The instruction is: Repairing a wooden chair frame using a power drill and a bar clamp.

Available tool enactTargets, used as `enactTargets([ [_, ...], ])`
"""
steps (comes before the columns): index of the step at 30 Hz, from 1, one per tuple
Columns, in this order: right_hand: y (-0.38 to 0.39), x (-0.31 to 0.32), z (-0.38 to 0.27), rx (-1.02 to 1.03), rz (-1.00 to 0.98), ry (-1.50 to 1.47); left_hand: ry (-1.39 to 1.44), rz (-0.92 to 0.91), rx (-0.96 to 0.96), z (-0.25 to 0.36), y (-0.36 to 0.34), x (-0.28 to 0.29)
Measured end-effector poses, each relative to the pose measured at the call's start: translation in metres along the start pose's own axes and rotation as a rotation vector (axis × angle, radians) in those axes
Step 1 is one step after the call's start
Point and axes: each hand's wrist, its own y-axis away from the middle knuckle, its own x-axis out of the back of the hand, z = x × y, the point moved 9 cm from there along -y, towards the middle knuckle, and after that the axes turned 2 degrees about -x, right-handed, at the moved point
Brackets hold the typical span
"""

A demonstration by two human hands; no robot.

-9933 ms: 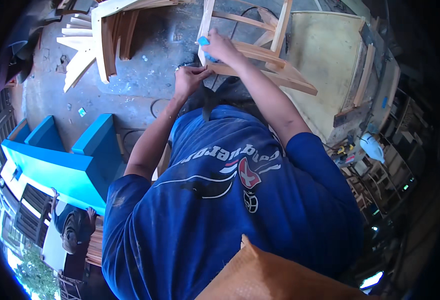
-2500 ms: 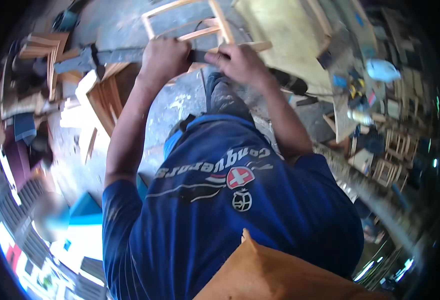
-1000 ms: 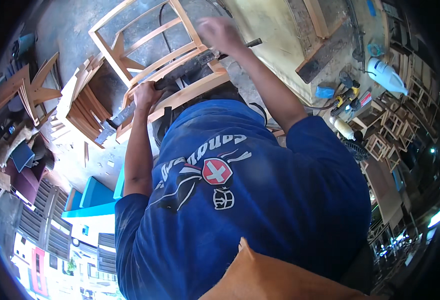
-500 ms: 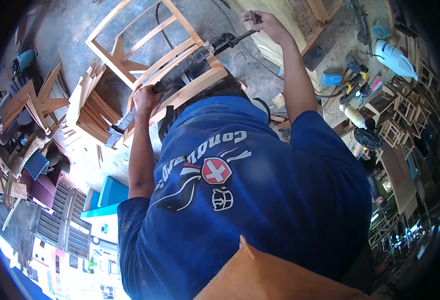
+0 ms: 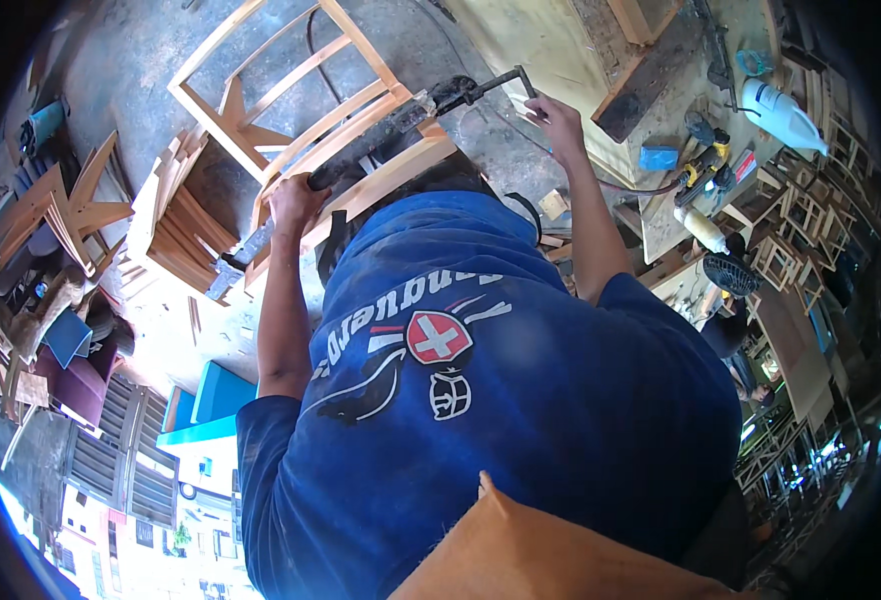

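A scuffed concrete floor (image 5: 131,70) spreads toward eleven o'clock. Over it, also at eleven, is a slatted wooden frame (image 5: 346,132), with stacked wooden pieces (image 5: 168,205) at ten. A dark bar clamp (image 5: 398,122) runs along the frame. At ten, the left hand (image 5: 296,203) has its fingers wrapped around the clamp; at one, the right hand's (image 5: 559,125) fingers grasp its crank handle (image 5: 526,82).

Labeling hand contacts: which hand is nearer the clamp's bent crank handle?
Right. The right hand has its fingers at the bent end of the crank handle; the left hand is well to its left, at the wooden frame.
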Motion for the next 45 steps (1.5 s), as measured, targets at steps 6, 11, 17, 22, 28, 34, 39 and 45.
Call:
enactTargets([
  [6,-0.069,-0.018,0.029,-0.128,-0.028,0.105,0.032,-0.033,-0.024,0.002,-0.003,0.001],
  [11,-0.097,-0.026,0.042,-0.194,-0.130,0.197,0.101,-0.014,0.027,-0.005,-0.010,-0.002],
  [17,-0.081,-0.017,0.031,-0.159,-0.079,0.378,0.133,0.001,0.021,-0.009,-0.011,-0.005],
  [22,-0.074,-0.020,0.026,-0.368,-0.067,-0.065,0.115,0.013,0.013,-0.010,-0.012,-0.008],
  [28,-0.115,-0.060,0.012,-0.464,-0.208,-0.015,0.132,0.066,-0.021,-0.003,-0.008,0.001],
  [34,-0.124,-0.109,-0.061,-0.158,-0.458,0.055,0.071,-0.006,-0.015,0.005,-0.001,-0.002],
  [39,-0.068,-0.088,-0.090,0.200,-0.427,0.165,0.103,0.022,-0.046,0.013,0.001,0.005],
  [45,-0.095,-0.085,-0.072,0.134,-0.285,0.378,0.118,-0.077,0.111,-0.008,0.008,-0.007],
])
